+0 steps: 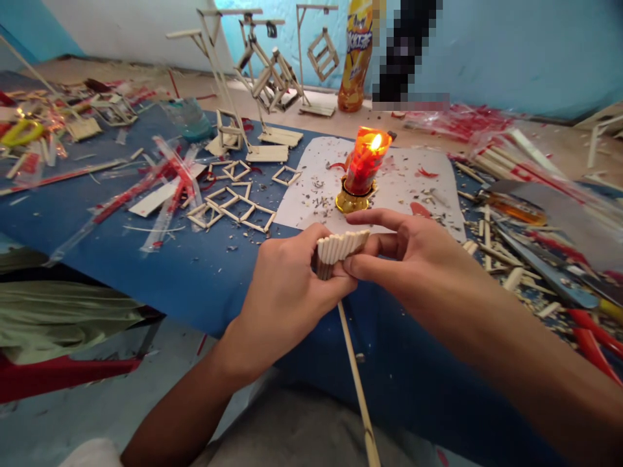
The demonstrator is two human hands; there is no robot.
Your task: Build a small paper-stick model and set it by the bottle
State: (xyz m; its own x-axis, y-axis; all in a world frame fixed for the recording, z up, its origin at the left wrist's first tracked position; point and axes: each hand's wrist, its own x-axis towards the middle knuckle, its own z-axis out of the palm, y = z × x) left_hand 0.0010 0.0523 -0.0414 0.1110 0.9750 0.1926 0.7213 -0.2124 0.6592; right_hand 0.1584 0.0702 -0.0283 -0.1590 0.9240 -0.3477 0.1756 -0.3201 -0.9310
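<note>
Left hand (289,282) grip clasps row of sticks (343,246), right hand (421,253) pinches its right end; row's up over the tabletop (219,279) by the near edge, candle (363,168) beyond. Square the ends, pinch lightly, stay off the flame (376,143)

sticks (343,245), centre: pale cream | candle (361,172): red-orange | flame (376,143): bright yellow | candle stand (352,203): gold | paper (298,198): white, dark-speckled | surface (214,269): deep blue | bottle (354,74), top of frame: orange-yellow, white lettering | wall (496,58), upper right: light blue | handles (591,344), lower right: red
</note>
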